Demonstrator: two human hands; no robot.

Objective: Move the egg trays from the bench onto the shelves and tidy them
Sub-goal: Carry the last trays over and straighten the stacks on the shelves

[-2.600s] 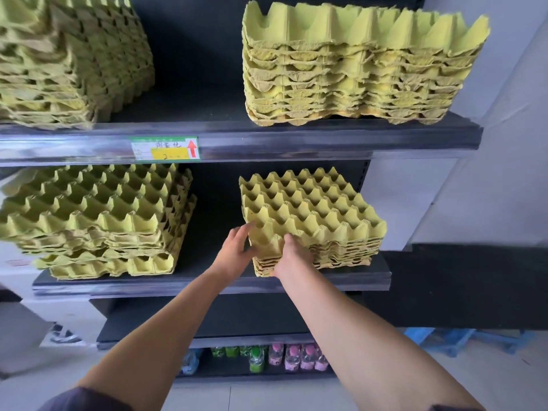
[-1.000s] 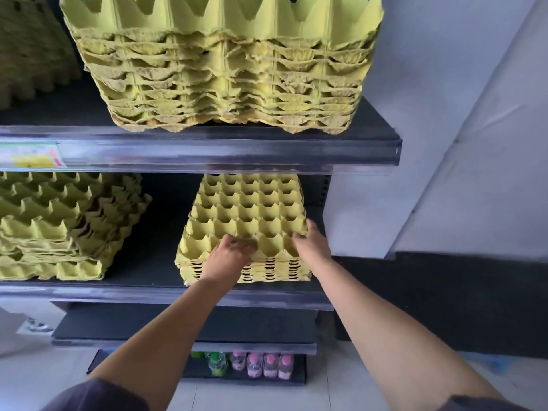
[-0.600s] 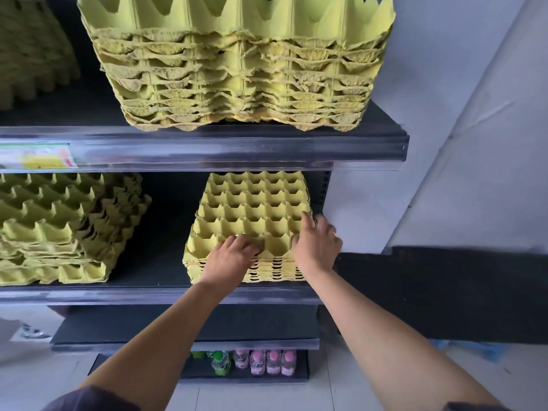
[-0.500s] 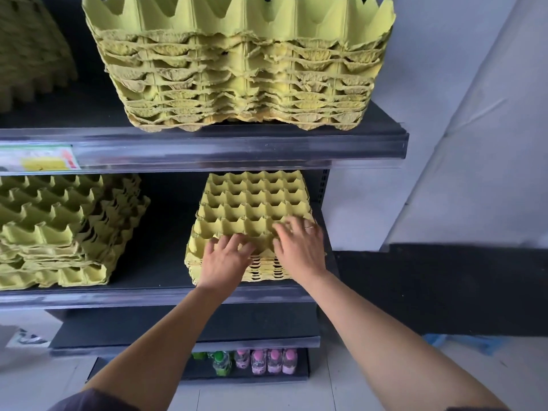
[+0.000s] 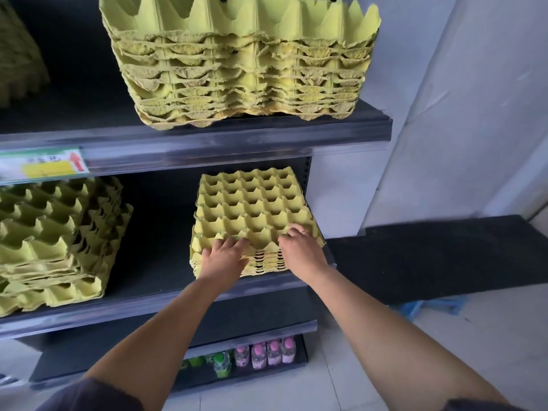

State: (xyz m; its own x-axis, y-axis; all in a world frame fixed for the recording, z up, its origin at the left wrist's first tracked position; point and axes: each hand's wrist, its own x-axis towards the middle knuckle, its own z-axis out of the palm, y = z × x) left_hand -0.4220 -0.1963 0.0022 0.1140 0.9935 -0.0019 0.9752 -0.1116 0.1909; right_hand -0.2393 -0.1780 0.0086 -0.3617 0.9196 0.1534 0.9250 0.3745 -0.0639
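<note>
The tray stack (image 5: 252,215) sits at the right end of the middle shelf (image 5: 148,302). The left hand (image 5: 224,258) and right hand (image 5: 302,250) press flat on its front edge and grab nothing. The trays look light, thin and easy to crush. It is best to hold them by the sides.

The price tag (image 5: 41,166) at left is too blurry to read, the upper-left tray stack (image 5: 20,54) gets chopped by the frame edge, and the bottles (image 5: 264,354) at the bottom are too tiny for labels.
</note>
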